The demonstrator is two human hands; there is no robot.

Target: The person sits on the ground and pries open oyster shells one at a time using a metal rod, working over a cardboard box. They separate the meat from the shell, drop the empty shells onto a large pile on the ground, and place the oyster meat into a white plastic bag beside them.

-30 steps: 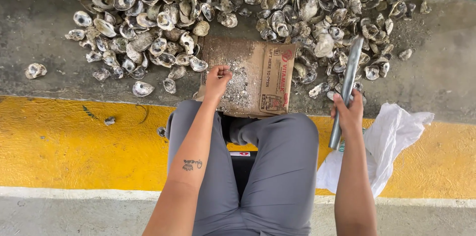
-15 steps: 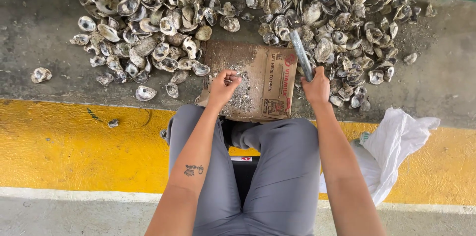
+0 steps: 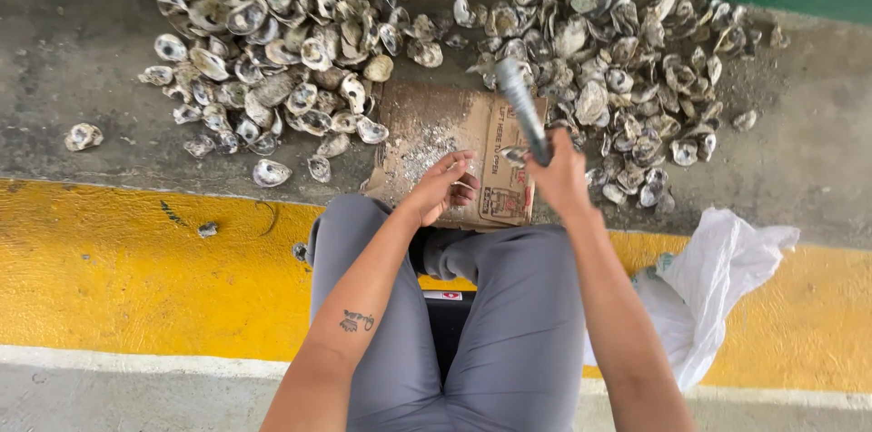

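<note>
I sit with grey-trousered knees over a concrete floor. My right hand [image 3: 559,179] grips a grey metal bar [image 3: 520,105] that points up and away over a flattened brown cardboard piece [image 3: 427,114]. A small oyster shell [image 3: 513,156] lies on the cardboard just under the bar's lower end. My left hand [image 3: 443,187] rests on the cardboard's near edge with loosely curled fingers, nothing visibly in it, a few centimetres left of that shell. White shell grit covers the cardboard's middle.
Two heaps of oyster shells lie beyond the cardboard, a left heap [image 3: 272,32] and a right heap [image 3: 627,59]. One stray shell [image 3: 82,135] lies far left. A white plastic bag [image 3: 718,287] sits on the yellow painted stripe [image 3: 136,278] at right.
My right hand has carried the metal bar from the right, near the bag, leftward to above the cardboard. My left hand has stayed on the cardboard, shifting slightly toward me.
</note>
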